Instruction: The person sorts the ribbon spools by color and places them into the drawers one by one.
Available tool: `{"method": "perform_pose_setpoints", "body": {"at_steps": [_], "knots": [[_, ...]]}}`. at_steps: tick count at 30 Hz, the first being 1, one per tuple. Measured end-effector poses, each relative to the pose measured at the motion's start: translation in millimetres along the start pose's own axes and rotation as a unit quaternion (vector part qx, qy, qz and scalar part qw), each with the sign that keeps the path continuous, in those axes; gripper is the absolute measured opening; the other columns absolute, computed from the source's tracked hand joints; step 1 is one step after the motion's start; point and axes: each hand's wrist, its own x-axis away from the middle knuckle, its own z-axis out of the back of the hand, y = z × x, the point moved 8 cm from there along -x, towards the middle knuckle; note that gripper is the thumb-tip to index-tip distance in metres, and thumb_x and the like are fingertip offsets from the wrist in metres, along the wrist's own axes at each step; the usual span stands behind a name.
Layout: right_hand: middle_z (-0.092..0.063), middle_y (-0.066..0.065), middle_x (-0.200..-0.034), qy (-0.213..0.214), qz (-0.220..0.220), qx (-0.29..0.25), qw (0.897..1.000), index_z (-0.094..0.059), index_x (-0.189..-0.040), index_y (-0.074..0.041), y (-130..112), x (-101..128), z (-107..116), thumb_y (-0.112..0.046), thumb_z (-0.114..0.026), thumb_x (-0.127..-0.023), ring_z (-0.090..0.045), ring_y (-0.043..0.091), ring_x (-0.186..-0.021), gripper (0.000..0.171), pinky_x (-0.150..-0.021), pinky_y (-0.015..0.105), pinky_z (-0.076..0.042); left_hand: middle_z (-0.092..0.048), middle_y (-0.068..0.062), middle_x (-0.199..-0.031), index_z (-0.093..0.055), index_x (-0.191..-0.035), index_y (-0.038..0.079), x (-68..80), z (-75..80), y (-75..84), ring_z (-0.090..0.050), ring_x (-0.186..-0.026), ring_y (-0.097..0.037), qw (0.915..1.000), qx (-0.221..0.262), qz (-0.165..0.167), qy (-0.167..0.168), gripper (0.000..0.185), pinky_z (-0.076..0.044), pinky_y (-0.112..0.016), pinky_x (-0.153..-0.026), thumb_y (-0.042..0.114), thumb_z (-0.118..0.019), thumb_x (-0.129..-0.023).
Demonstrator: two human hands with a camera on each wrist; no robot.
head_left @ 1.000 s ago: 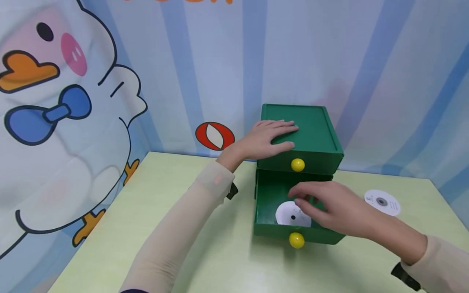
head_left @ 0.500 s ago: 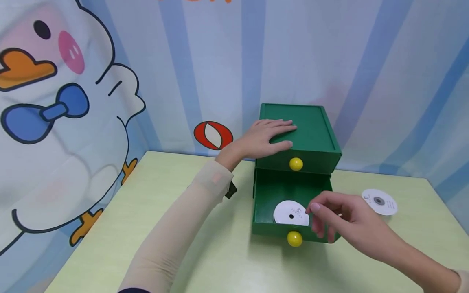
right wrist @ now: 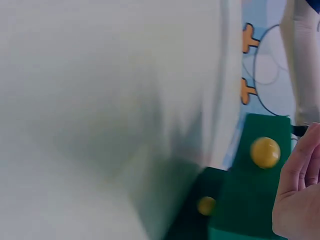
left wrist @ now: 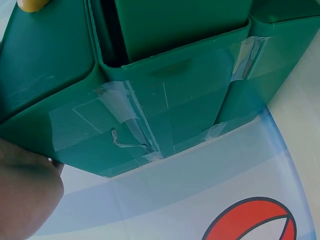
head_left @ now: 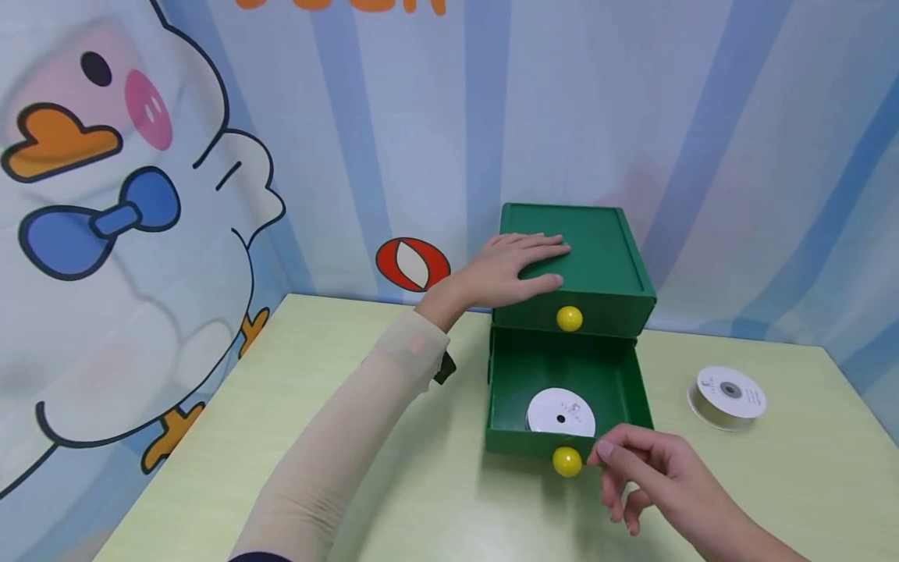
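My left hand (head_left: 507,269) rests with its fingers spread on top of a green drawer cabinet (head_left: 590,242). Its lower drawer (head_left: 604,382) is pulled out, with a white-faced spool (head_left: 555,410) inside at the front. Just right of that drawer's yellow knob (head_left: 566,462) is my right hand (head_left: 653,476), fingers loosely bent, thumb and index tips near each other and nothing seen between them. Whether the fingertips touch the drawer front is unclear. A ribbon spool (head_left: 726,396) stands flat on the table, right of the cabinet.
The upper drawer, with its own yellow knob (head_left: 570,318), is closed. Clear tape (left wrist: 120,110) runs over the cabinet's side seams in the left wrist view. Behind the pale table (head_left: 393,484) hangs a striped cartoon backdrop (head_left: 421,117).
My right hand has moved out of the lower drawer, away from the spool in it, and down to beside the lower knob. The left hand stays on the cabinet top.
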Motion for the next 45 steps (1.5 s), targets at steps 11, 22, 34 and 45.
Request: {"method": "perform_pose_setpoints", "body": {"at_steps": [11,22,34,45], "knots": [[-0.072,0.012,-0.087,-0.039,-0.046,-0.027,0.998,-0.063,-0.118,0.007,31.6,-7.3,-19.7,-0.025,-0.052,-0.114,-0.069,0.023,-0.074,0.035,-0.062,0.033,-0.062,-0.027,0.004,-0.176,-0.037,-0.167,0.025,1.7,1.4,-1.0,-0.018,-0.164,-0.023,1.0,0.004,-0.005,0.006,0.063,-0.008,-0.046,-0.133,0.049,-0.049,-0.11],[-0.074,0.011,-0.1,-0.085,-0.128,-0.049,0.987,-0.058,-0.133,0.009,54.7,-8.2,-29.7,-0.034,-0.039,-0.117,-0.069,0.024,-0.091,0.05,-0.082,0.036,-0.062,-0.027,0.004,-0.176,-0.037,-0.167,0.025,0.0,-0.6,1.0,-0.019,-0.163,-0.023,0.9999,-0.001,-0.01,0.003,0.063,-0.009,-0.046,-0.133,0.048,-0.049,-0.11],[-0.073,0.008,-0.111,-0.101,-0.153,-0.154,0.971,-0.045,-0.152,0.003,57.2,-10.9,-44.4,-0.052,-0.039,-0.114,-0.069,0.022,-0.101,0.067,-0.091,0.032,-0.059,-0.028,0.003,-0.176,-0.037,-0.167,0.025,-0.9,-1.7,2.3,-0.02,-0.163,-0.023,0.9999,0.003,-0.011,0.005,0.062,-0.01,-0.046,-0.133,0.047,-0.049,-0.11],[-0.071,0.003,-0.102,-0.08,-0.136,-0.152,0.976,-0.056,-0.133,-0.004,53.9,-18.5,-41.5,-0.05,-0.041,-0.114,-0.067,0.018,-0.092,0.052,-0.084,0.03,-0.057,-0.028,0.004,-0.176,-0.037,-0.167,0.025,0.3,-0.1,0.9,-0.019,-0.163,-0.022,0.9999,0.006,-0.01,0.006,0.062,-0.009,-0.046,-0.133,0.047,-0.049,-0.11]]}}
